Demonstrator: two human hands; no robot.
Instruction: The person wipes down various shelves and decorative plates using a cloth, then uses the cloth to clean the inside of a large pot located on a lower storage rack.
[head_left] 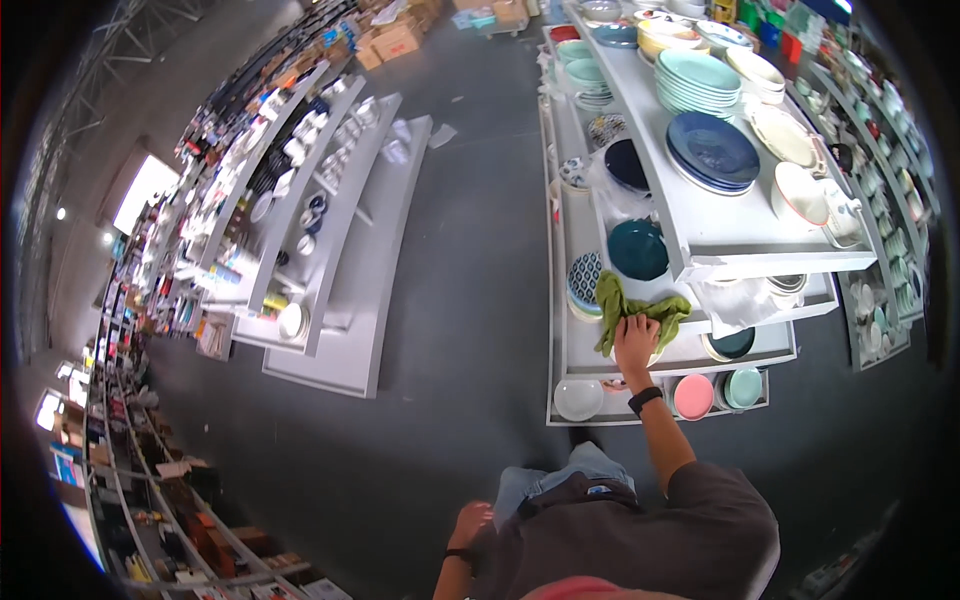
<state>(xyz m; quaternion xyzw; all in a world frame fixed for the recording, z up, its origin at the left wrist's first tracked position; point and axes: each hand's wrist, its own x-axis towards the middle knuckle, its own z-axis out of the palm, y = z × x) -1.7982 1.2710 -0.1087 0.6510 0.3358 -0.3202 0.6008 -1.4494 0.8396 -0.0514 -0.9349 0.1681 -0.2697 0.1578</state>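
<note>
Green cloth (630, 304) flares both ways because the right hand (636, 345) grips its middle; the left hand (471, 522) hangs loosely half-open.

The right grip (637, 343) holds a green cloth (668, 310) beside a patterned dish (583, 275) on the pale shelf (575, 352).

My right hand (636, 343) is on the cloth (612, 300) at the near end of the shelf rack (575, 345), with stacked dishes (584, 280) just left of the cloth, a bowl (638, 248) just beyond it and stacked plates (712, 148) farther beyond, to its right. Other dishes (693, 397) sit nearer me than the cloth; a second rack (360, 330) stands well to its left.
</note>
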